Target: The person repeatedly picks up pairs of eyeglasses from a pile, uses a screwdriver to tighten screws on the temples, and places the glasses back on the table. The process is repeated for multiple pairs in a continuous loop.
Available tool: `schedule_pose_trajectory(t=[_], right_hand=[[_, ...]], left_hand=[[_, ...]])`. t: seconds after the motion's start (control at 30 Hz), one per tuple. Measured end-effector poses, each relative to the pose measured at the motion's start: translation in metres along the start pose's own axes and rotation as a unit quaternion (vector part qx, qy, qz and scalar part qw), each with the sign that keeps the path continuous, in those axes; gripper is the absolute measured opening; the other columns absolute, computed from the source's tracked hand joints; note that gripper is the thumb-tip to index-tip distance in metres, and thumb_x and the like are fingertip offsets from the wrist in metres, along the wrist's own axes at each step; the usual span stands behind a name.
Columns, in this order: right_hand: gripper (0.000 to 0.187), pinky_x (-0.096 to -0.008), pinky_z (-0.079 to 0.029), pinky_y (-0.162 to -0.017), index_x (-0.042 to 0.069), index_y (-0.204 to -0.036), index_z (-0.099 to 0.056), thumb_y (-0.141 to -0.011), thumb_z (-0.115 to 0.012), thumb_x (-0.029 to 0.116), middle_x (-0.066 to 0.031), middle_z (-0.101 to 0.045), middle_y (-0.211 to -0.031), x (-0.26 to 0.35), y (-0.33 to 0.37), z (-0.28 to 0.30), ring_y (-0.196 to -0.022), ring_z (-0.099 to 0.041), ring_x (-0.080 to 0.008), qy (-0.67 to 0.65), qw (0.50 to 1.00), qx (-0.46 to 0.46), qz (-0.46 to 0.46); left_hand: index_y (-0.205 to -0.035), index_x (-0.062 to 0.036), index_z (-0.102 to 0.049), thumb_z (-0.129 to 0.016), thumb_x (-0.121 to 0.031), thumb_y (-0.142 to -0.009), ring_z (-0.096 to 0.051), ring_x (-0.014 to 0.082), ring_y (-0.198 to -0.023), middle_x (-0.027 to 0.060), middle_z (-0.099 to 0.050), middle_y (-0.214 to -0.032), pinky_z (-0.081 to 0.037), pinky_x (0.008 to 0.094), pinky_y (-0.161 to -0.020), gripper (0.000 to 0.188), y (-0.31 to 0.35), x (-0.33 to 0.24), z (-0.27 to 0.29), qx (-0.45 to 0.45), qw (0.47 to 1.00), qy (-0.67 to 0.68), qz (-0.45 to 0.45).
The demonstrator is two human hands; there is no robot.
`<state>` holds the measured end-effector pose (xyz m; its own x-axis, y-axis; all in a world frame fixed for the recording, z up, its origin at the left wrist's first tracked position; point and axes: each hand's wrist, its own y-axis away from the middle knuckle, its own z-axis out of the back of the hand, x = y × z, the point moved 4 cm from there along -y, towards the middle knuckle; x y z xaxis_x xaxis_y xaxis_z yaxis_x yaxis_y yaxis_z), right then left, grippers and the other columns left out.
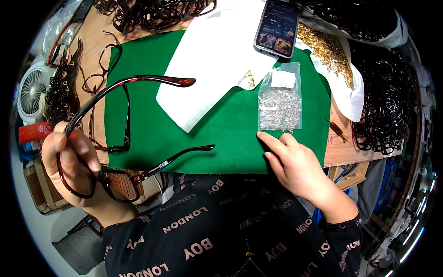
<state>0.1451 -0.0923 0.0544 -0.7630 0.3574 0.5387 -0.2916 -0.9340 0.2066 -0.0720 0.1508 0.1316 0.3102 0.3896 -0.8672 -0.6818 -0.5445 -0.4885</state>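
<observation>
My left hand (69, 161) holds a pair of dark red tortoiseshell glasses (115, 177) by the front frame, at the table's near left edge. Both temples stick out to the right over the green mat (221, 138). My right hand (295, 166) rests on the mat's near edge, index finger stretched out and touching the mat just below a clear plastic bag of tiny silver screws (279, 104). A second dark frame (121, 124) lies on the mat's left edge.
A white foam sheet (207, 69) lies across the mat's far side, with a phone (277, 27) on it. Small gold parts (330, 51) are heaped at the far right. Piles of dark frames (383, 101) crowd the right and back. A small fan (32, 90) stands left.
</observation>
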Motion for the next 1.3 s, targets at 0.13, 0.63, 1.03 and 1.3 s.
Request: schedule_pose_trajectory(t=[0.13,0.63,1.03,1.3], right_hand=[[0.040,-0.0375,-0.048,-0.053,0.008,-0.121,-0.048,-0.081,-0.056,0.011,-0.0149,-0.049,-0.079,0.001,-0.002,-0.001,-0.064,-0.057,-0.0303,0.031,0.999,0.021,0.006],[0.039,-0.0388,-0.047,-0.057,0.010,-0.121,-0.050,-0.083,-0.055,0.012,-0.0145,-0.049,-0.080,-0.003,-0.002,0.000,-0.066,-0.056,-0.0312,-0.015,0.999,0.026,-0.033],[0.033,-0.0373,-0.045,-0.055,0.009,-0.114,-0.055,-0.080,-0.057,0.007,-0.0164,-0.050,-0.074,-0.007,0.002,0.000,-0.061,-0.054,-0.0326,-0.045,0.998,-0.038,-0.038],[0.036,-0.0167,-0.035,-0.045,0.008,-0.128,-0.041,-0.092,-0.040,0.005,0.0016,-0.047,-0.067,0.015,-0.003,-0.003,-0.050,-0.044,-0.0037,-0.608,0.730,0.273,-0.152]], left_hand=[[-0.099,-0.0090,-0.054,-0.057,-0.008,-0.085,-0.046,0.0112,-0.052,0.0084,-0.050,-0.083,-0.038,0.0175,-0.044,0.015,-0.001,0.002,-0.010,0.018,0.987,0.157,0.030],[-0.122,-0.0102,-0.043,-0.058,-0.003,-0.081,-0.046,0.0112,-0.041,0.0032,-0.064,-0.070,-0.036,0.0229,-0.041,0.044,0.004,0.027,-0.042,0.153,0.855,0.493,0.052],[-0.119,0.0013,-0.045,-0.040,-0.019,-0.093,-0.041,0.0092,-0.050,-0.0051,-0.044,-0.055,-0.032,0.0237,-0.053,0.034,0.061,0.081,-0.154,0.082,0.622,0.734,0.259],[-0.110,0.0019,-0.048,-0.051,-0.022,-0.089,-0.036,0.0076,-0.053,0.0020,-0.043,-0.090,-0.030,0.0201,-0.045,0.032,0.080,0.109,-0.175,0.073,0.577,0.718,0.382]])
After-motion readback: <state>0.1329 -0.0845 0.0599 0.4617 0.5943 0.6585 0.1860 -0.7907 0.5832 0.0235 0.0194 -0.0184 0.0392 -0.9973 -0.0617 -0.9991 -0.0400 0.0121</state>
